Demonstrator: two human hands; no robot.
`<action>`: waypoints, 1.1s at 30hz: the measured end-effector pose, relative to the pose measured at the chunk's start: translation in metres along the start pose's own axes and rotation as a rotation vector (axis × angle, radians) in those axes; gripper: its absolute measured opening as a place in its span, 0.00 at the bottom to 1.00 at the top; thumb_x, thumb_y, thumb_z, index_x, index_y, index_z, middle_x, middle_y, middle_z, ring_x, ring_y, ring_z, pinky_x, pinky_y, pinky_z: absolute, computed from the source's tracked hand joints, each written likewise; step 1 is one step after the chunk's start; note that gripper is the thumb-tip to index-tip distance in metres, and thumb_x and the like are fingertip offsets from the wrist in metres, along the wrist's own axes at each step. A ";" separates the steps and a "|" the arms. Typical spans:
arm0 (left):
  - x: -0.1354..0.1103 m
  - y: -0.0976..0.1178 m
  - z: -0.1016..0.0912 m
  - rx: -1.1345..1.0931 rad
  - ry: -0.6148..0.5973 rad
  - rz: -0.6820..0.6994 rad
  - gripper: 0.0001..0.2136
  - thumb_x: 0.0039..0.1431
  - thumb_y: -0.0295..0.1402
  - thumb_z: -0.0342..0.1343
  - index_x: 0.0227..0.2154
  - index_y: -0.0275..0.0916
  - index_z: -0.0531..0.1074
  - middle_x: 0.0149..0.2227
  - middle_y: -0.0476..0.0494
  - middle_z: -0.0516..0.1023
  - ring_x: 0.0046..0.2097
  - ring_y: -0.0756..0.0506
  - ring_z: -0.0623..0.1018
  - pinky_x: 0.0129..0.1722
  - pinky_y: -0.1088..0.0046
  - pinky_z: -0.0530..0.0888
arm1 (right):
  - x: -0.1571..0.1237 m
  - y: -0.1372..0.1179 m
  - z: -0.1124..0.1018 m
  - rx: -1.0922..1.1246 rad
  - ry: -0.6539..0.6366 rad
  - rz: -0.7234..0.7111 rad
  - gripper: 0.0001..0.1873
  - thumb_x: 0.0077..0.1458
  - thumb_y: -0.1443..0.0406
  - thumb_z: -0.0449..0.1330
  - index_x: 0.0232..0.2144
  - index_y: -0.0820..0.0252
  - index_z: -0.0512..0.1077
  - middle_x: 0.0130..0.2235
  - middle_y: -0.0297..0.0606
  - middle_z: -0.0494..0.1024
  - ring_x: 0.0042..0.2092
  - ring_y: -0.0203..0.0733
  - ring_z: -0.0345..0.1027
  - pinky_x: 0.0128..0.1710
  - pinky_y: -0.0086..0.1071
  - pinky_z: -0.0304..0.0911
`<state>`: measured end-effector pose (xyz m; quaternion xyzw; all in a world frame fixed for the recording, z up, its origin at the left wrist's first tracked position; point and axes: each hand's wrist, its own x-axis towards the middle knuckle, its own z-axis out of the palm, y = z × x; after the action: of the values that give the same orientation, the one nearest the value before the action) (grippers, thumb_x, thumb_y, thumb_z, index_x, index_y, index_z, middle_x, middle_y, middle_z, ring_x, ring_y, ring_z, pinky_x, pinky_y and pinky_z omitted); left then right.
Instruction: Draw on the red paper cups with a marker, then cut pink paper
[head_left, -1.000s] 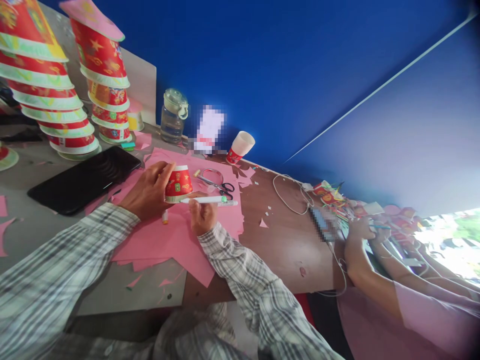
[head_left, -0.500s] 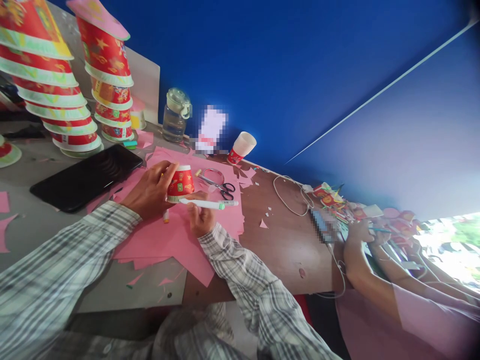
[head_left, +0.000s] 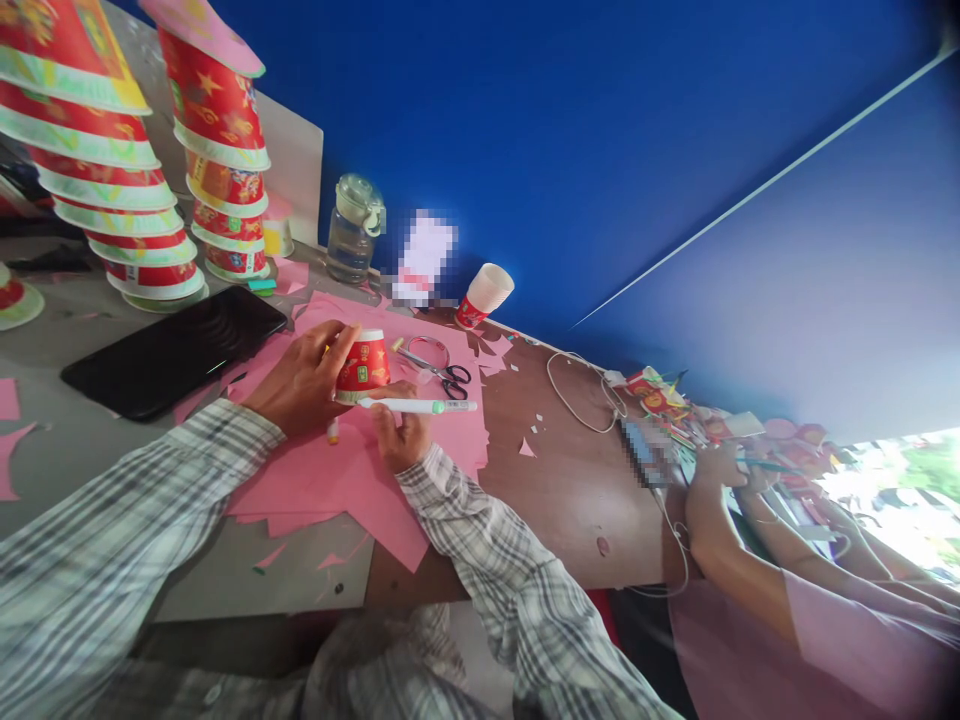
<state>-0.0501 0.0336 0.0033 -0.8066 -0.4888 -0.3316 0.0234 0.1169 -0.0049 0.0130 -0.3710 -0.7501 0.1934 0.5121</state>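
Note:
My left hand (head_left: 300, 378) grips a small red patterned paper cup (head_left: 361, 366), upside down on a sheet of pink paper (head_left: 352, 480). My right hand (head_left: 401, 430) is closed on a white pen (head_left: 416, 405) with a green band, held level with its tip against the cup's lower rim. Black-handled scissors (head_left: 442, 372) lie on the pink paper just behind the pen. A short yellow stick (head_left: 331, 431) lies on the paper below my left hand.
Two tall stacks of red cups (head_left: 217, 150) rise at the far left beside a black tablet (head_left: 176, 350). A glass jar (head_left: 352, 230), a tipped cup (head_left: 482, 295) and a white cable (head_left: 585, 395) sit along the blue wall. Another person's hands (head_left: 720, 470) work at the right.
The pen has shifted slightly along the cup's rim and the view has drifted a little; both hands keep their hold.

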 end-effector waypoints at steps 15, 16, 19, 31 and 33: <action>-0.001 -0.001 0.001 -0.009 0.031 0.001 0.44 0.40 0.42 0.57 0.58 0.33 0.42 0.53 0.29 0.57 0.55 0.35 0.59 0.54 0.54 0.61 | -0.001 0.005 0.001 0.030 0.103 0.030 0.13 0.58 0.60 0.47 0.38 0.60 0.67 0.35 0.41 0.72 0.36 0.40 0.70 0.38 0.37 0.69; -0.001 -0.002 0.002 -0.010 0.040 0.003 0.44 0.40 0.42 0.57 0.58 0.33 0.41 0.53 0.29 0.56 0.55 0.35 0.59 0.54 0.53 0.61 | -0.001 0.006 0.001 0.045 0.127 0.043 0.15 0.59 0.60 0.45 0.40 0.60 0.66 0.35 0.41 0.72 0.34 0.39 0.70 0.36 0.36 0.69; -0.001 -0.003 0.002 -0.029 0.067 0.010 0.45 0.39 0.40 0.58 0.58 0.33 0.40 0.54 0.28 0.55 0.56 0.35 0.58 0.55 0.53 0.61 | 0.000 0.007 0.002 0.107 0.172 0.105 0.17 0.60 0.60 0.42 0.45 0.60 0.63 0.33 0.38 0.71 0.26 0.33 0.65 0.28 0.32 0.67; -0.001 -0.002 0.002 -0.142 0.137 -0.028 0.46 0.40 0.40 0.58 0.59 0.33 0.36 0.55 0.28 0.53 0.58 0.35 0.54 0.56 0.48 0.57 | 0.005 0.006 -0.001 -0.104 0.198 0.108 0.15 0.57 0.66 0.48 0.46 0.59 0.65 0.37 0.39 0.74 0.42 0.40 0.66 0.48 0.38 0.63; -0.002 -0.002 0.002 -0.148 0.139 -0.038 0.47 0.40 0.40 0.58 0.59 0.32 0.36 0.56 0.27 0.51 0.59 0.35 0.53 0.57 0.49 0.57 | 0.005 0.007 -0.001 -0.110 0.202 0.088 0.15 0.57 0.68 0.47 0.46 0.59 0.65 0.36 0.38 0.74 0.42 0.40 0.66 0.48 0.38 0.62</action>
<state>-0.0512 0.0338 -0.0001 -0.7716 -0.4755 -0.4224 -0.0086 0.1192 0.0038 0.0116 -0.4488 -0.6872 0.1358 0.5549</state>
